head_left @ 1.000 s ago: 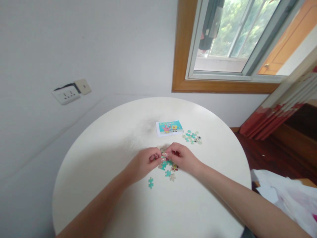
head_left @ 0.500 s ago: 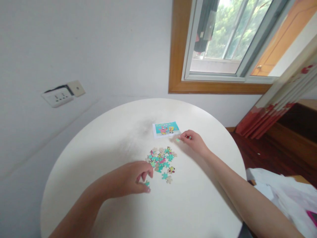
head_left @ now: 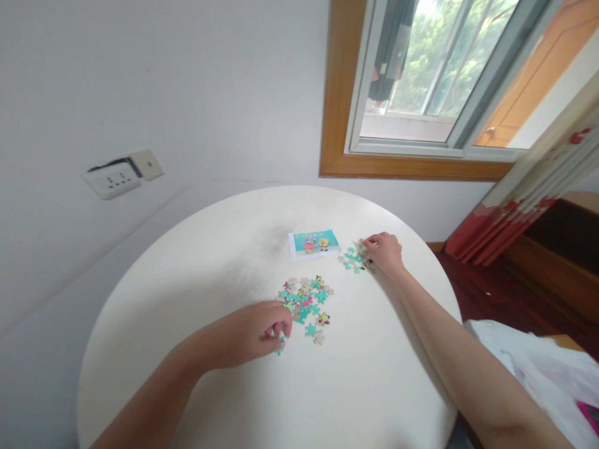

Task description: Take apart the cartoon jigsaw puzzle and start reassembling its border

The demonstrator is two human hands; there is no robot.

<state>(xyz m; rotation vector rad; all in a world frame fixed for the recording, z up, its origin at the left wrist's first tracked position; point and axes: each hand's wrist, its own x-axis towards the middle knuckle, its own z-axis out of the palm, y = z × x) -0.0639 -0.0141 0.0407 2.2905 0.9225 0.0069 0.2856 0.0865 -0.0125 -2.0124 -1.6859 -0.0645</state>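
Small jigsaw pieces in teal, beige, pink and yellow form a loose pile [head_left: 304,300] in the middle of the table. Just left of its near end, my left hand [head_left: 255,333] pinches a teal puzzle piece [head_left: 280,350] between thumb and fingers. A second, smaller group of puzzle pieces [head_left: 352,259] lies farther back on the right. Over its right edge is my right hand [head_left: 386,252], its fingertips closed together on a beige piece that they partly hide. Between the two groups and the wall rests a picture card [head_left: 316,243] with cartoon figures on teal.
The round white table [head_left: 224,399] stands against a wall with a power socket [head_left: 115,179]. A wood-framed window [head_left: 416,165] is behind it. To the right are a red and white curtain [head_left: 496,218] and white plastic bags [head_left: 528,368].
My right hand has moved right and slightly away from me, and the smaller group of pieces now shows beside it. My left thumb and fingers have closed on the teal piece.
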